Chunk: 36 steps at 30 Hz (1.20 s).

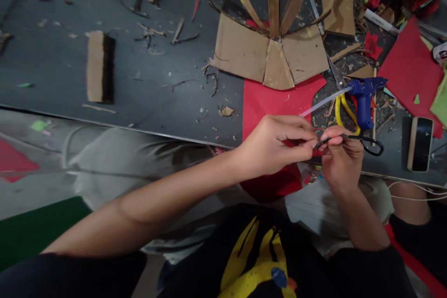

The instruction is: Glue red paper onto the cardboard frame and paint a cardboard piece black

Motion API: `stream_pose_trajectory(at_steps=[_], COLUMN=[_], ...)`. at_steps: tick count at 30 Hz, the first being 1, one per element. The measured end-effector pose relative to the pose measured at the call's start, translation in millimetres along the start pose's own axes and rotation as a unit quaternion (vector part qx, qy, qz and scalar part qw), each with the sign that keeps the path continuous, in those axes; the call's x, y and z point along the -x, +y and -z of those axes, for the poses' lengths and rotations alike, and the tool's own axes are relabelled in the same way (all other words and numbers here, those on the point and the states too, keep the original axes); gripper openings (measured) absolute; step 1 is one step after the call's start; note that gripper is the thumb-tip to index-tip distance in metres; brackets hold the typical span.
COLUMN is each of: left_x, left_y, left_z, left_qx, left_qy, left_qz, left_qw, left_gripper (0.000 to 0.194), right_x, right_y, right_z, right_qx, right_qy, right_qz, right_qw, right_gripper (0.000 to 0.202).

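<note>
A thin black cord (370, 139) runs between my two hands and ends in a loop on the right. My left hand (279, 144) pinches its left end between thumb and fingers. Close beside it, my right hand (340, 156) grips the cord, with the loop sticking out past the fingers. Both hands are over the table's near edge, above a red sheet (268, 102). Just beyond the right hand lie a blue glue gun (365, 102) with a clear glue stick in it and yellow-handled scissors (338, 114).
A cardboard structure with upright strips (240, 46) stands on the red sheet's far part. A cardboard block (96, 66) sits at left among scraps on the dark table (150, 79). At right lie a phone (421, 144), red paper (410, 72) and a white marker (380, 22).
</note>
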<state>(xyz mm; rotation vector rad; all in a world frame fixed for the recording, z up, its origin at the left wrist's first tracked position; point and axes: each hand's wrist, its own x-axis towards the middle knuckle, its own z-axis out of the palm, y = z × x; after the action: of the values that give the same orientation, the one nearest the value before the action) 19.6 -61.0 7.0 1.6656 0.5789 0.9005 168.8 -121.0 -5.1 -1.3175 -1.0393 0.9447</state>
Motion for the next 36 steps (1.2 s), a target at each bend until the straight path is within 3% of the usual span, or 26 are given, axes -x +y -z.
stream_pose_trajectory(at_steps=[4,12,25,32,36], left_x=[-0.9,-1.9,-1.0,-1.3,-0.6], left_y=[0.0,1.4,-3.1,-2.1,-2.0], left_z=[0.8,4.1,-0.9,-1.9,-2.1], left_qx=[0.021,0.041,0.015,0.023,0.050], left_qy=[-0.006,-0.001,0.006,0.003,-0.004], left_qz=[0.010,0.042,0.008,-0.002,0.028], left_qw=[1.000,0.998,1.000,1.000,0.998], left_gripper=[0.014,0.007,0.015,0.015,0.013], right_x=[-0.9,0.4,-0.4,-1.1,-3.5], right_y=[-1.3,0.2,-1.0,-0.4,-1.7], right_z=[-0.3,2.8,2.5,-0.7,-3.3], right_qx=[-0.024,0.046,0.021,-0.009,-0.042], right_qy=[0.019,0.014,0.010,0.016,0.034], right_qz=[0.009,0.041,-0.025,-0.019,-0.007], right_qw=[0.999,0.998,0.999,1.000,0.998], right_gripper=[0.015,0.014,0.018,0.020,0.021])
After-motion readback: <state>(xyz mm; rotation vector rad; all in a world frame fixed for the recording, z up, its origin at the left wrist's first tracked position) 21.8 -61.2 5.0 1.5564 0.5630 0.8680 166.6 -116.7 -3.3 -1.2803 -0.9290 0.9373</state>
